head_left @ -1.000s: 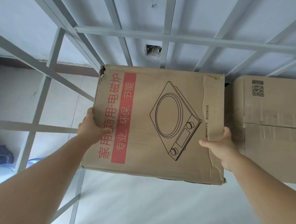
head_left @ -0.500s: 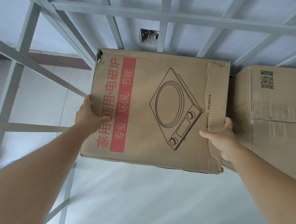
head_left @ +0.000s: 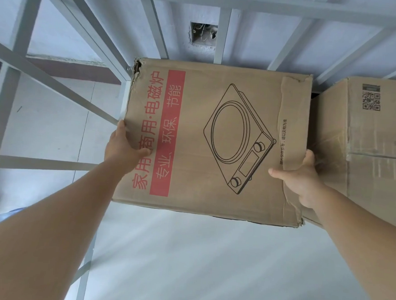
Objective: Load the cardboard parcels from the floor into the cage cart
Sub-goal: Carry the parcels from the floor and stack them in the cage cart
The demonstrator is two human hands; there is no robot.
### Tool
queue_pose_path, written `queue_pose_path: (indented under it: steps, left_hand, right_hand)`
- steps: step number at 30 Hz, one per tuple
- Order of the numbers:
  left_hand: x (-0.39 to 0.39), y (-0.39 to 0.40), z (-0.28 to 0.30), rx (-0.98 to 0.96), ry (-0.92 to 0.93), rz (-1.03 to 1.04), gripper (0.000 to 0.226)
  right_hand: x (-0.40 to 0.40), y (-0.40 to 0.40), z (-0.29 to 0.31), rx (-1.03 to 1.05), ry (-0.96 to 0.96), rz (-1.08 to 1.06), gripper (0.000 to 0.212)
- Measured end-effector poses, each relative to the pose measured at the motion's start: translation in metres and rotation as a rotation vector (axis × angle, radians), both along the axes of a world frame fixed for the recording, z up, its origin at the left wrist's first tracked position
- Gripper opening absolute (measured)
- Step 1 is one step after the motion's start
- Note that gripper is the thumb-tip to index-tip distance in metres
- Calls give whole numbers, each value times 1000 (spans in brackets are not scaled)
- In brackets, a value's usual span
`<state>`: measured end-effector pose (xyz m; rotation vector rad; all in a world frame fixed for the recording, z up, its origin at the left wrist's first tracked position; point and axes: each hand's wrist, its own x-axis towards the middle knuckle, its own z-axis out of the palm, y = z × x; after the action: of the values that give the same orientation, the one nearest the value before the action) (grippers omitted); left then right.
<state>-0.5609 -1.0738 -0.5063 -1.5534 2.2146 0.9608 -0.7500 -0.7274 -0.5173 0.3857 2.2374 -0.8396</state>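
Note:
A cardboard parcel (head_left: 218,100) with a red text band and a line drawing of an induction cooker lies inside the grey cage cart (head_left: 220,42), close to its back bars. My left hand (head_left: 123,148) grips its left edge with the thumb on top. My right hand (head_left: 299,179) grips its right edge, thumb on the top face. A second cardboard parcel (head_left: 376,142) with a QR code stands right beside it, touching or nearly touching its right side. The first parcel's far left corner is torn.
The cart's pale floor (head_left: 203,266) spreads out in front of the parcels. Grey side bars (head_left: 53,80) run along the left. Tiled room floor (head_left: 55,122) shows through them. A wall recess (head_left: 203,34) with loose wires sits behind the back bars.
The parcel has been pushed a little deeper toward the cart's back bars, with both hands still on its edges. The view has tilted slightly.

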Motion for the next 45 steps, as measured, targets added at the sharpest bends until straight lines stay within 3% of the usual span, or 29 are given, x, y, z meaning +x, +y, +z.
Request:
queue_pose_path:
  steps: [5, 10, 14, 21, 27, 33, 45]
  left_hand:
    - [0, 17, 16, -65, -97, -102, 99]
    - [-1, 48, 65, -57, -99, -273, 96]
    - [-6, 79, 128, -42, -76, -421, 88]
    - [0, 124, 255, -187, -40, -657, 86]
    - [24, 165, 347, -291, 4, -768, 82]
    - [57, 207, 418, -286, 61, -888, 78]
    - [90, 312, 524, -325, 285, -1262, 76]
  right_hand:
    - [11, -14, 24, 122, 48, 128, 119]
    - [22, -23, 77, 225, 163, 482, 109]
    - [32, -26, 138, 214, 237, 661, 101]
    - [65, -19, 256, 207, 367, 834, 97]
    - [109, 9, 347, 178, 430, 850, 103]
    - [160, 54, 422, 217, 460, 832, 91]
    - [261, 175, 548, 349, 514, 459, 91]
